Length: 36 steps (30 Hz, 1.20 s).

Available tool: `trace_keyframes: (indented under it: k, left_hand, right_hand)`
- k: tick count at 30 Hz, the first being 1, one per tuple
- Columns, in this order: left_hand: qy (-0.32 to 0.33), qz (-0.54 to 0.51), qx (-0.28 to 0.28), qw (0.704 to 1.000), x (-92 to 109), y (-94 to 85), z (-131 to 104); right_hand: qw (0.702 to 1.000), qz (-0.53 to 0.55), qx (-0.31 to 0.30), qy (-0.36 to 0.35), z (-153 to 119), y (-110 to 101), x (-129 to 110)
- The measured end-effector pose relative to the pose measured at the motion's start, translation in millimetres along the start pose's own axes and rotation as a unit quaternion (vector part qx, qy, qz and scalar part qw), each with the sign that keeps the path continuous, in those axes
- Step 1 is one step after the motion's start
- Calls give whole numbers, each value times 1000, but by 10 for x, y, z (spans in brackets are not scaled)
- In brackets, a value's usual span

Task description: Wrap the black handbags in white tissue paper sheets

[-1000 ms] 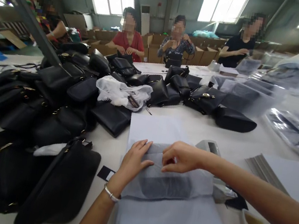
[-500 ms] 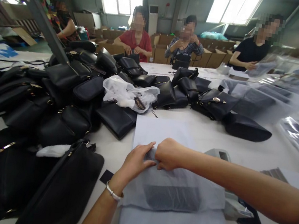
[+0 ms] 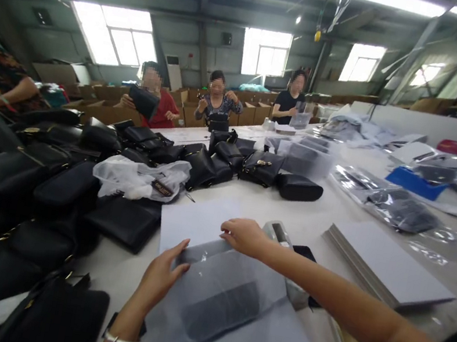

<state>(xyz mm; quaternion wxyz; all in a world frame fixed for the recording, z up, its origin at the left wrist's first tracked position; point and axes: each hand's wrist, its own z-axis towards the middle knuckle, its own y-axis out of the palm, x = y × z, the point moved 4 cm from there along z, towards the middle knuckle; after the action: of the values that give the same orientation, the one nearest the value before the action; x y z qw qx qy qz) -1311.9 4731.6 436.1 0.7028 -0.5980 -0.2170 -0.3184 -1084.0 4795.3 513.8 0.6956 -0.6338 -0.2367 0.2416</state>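
Steady at the far edge

I'm watching remotely: left hand (image 3: 159, 278) at the translucent bag's (image 3: 210, 277) far-left corner, thumb and forefinger spread. The bag lies on white sheets (image 3: 197, 212). Right hand (image 3: 246, 236) bunches its fingers at the far edge; whether they're pinching film, I can't tell. I'd keep that edge even, lightly taut. Across the table (image 3: 299, 219): black handbags (image 3: 62, 186) left, co-workers (image 3: 216, 104) beyond, pale stack (image 3: 392, 268) right.

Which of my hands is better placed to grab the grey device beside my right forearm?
Probably the right hand: it is by the far edge of the translucent bag, close to the grey device. The left hand is at the bag's left side, farther away.
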Motion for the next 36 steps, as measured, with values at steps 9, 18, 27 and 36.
trace_keyframes:
  k: [9,18,27,36]
  left_hand:
    - [124,162,142,968,904,318,-126]
    - [126,228,76,962,596,763,208]
    - [19,-47,227,973,671,-261,-16]
    - [-120,-30,278,952,5,-88,-285]
  right_hand:
    - [969,133,139,-157,-1287,590,-522]
    - [965,53,200,-160,-1207,1194,-540]
    - [973,93,143,-156,-710,407,-385]
    - [980,-15,111,-166,283,-172,81]
